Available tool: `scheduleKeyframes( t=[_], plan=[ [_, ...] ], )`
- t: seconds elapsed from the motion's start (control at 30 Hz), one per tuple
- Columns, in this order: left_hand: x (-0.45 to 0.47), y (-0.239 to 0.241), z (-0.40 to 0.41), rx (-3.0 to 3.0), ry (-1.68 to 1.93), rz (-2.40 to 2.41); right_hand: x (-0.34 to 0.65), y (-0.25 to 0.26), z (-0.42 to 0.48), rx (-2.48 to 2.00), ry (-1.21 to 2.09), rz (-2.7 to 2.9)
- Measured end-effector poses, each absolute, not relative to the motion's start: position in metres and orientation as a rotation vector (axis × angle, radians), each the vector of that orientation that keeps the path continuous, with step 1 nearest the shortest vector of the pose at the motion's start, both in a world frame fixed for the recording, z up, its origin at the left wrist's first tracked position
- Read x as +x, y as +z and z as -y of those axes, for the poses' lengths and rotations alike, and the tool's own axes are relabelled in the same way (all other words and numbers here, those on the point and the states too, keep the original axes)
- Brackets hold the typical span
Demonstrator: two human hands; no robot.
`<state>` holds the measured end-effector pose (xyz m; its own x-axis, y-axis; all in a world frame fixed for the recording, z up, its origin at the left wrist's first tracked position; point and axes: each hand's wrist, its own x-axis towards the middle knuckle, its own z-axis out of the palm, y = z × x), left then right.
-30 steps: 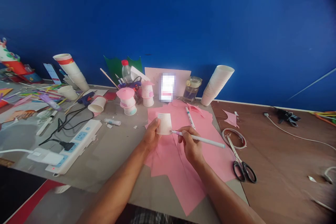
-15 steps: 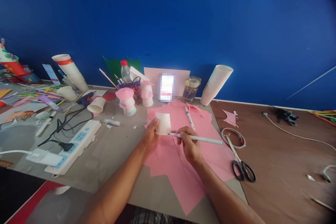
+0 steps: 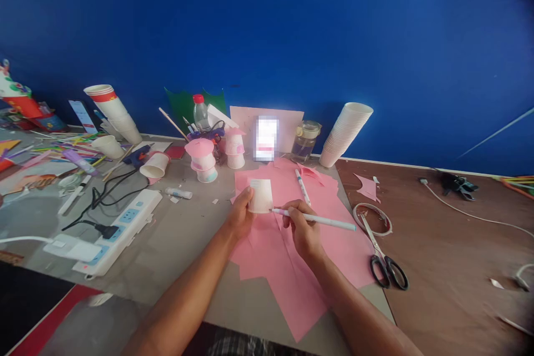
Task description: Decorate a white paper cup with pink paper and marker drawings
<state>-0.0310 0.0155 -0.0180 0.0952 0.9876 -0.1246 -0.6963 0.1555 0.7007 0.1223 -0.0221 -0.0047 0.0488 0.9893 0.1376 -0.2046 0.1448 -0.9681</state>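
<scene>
My left hand (image 3: pixel 242 208) grips a white paper cup (image 3: pixel 262 197) by its left side; the cup is upside down, its wider rim toward me. In my right hand (image 3: pixel 303 228) is a white marker (image 3: pixel 334 222) with a pale blue end, its tip at the cup's lower right edge. Whether the tip touches the cup I cannot tell. Below both hands lie overlapping sheets of pink paper (image 3: pixel 287 289). A second marker (image 3: pixel 302 186) rests on the pink paper, beyond my right hand.
Scissors (image 3: pixel 381 258) and a tape roll (image 3: pixel 372 218) lie to the right. A stack of paper cups (image 3: pixel 346 133) leans by the wall. Pink-topped cup figures (image 3: pixel 203 161) stand behind, left of a lit phone (image 3: pixel 266 138). A power strip (image 3: pixel 120 231) with cords lies left.
The whole view has shifted very slightly. Both hands keep hold of the cup and the marker in nearly the same pose, with the marker tip still by the cup's lower right edge.
</scene>
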Motion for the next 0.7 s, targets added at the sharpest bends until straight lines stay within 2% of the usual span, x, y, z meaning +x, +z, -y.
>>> scheduleKeyframes(
  t=[0.7],
  plan=[
    [-0.0294,-0.0118,-0.0145,0.518,1.304,-0.635,0.1229,-0.0064,0.021,-0.887,1.238,1.052]
  ],
)
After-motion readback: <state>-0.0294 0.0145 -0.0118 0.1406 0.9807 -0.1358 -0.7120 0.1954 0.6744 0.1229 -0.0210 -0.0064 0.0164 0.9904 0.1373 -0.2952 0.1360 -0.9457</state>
